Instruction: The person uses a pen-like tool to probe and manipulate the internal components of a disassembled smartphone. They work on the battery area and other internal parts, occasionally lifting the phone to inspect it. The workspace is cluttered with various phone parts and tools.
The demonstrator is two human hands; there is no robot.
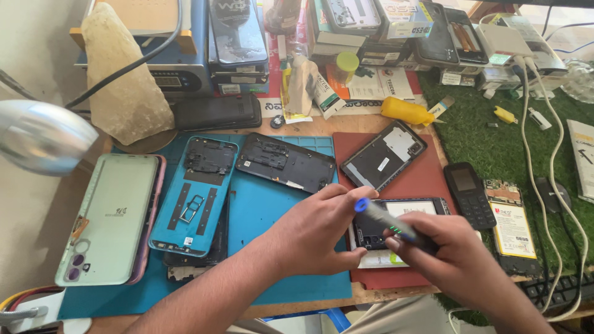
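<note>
My right hand grips a grey electric screwdriver with a blue end cap and small green lights, its body slanting down over an opened phone on a dark red mat. My left hand rests on that phone's left edge, fingers curled on it. The screwdriver's tip is hidden under my right hand.
A blue mat holds a blue phone back cover and a black inner frame. A mint phone back lies at left, another open frame behind. A keypad phone and battery sit on green turf.
</note>
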